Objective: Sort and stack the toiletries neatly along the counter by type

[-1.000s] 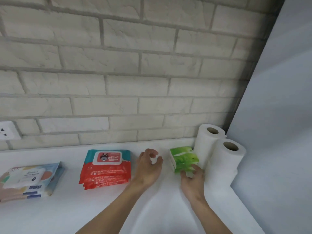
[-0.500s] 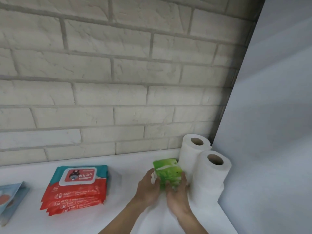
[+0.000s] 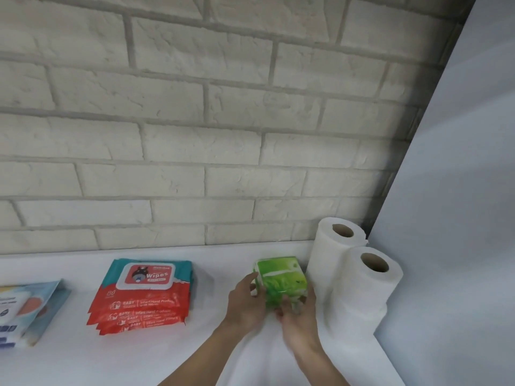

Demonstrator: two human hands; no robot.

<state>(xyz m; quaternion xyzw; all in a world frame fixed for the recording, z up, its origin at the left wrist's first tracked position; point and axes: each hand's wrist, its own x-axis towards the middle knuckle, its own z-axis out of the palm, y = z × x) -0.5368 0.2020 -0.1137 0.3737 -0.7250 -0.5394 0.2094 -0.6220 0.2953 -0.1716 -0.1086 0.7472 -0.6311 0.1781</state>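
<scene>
A stack of green tissue packs [image 3: 280, 280] stands on the white counter [image 3: 217, 274], just left of two upright white paper rolls [image 3: 359, 274]. My left hand [image 3: 246, 305] holds the stack's left side, fingers curled around its edge. My right hand [image 3: 299, 321] grips the front right of the stack, its fingertips blurred. A pile of red wipes packs [image 3: 143, 296] lies further left. Blue-and-white packs [image 3: 30, 307] sit at the left frame edge, partly cut off.
A pale brick wall [image 3: 223, 135] backs the counter. A plain grey-white panel [image 3: 459, 218] closes off the right side directly behind the paper rolls. Bare counter lies between the red wipes and the green stack.
My left hand came over from open counter to the green stack's left side, and both hands now hold it. The stack stands closer to the paper rolls. The camera view shifted right.
</scene>
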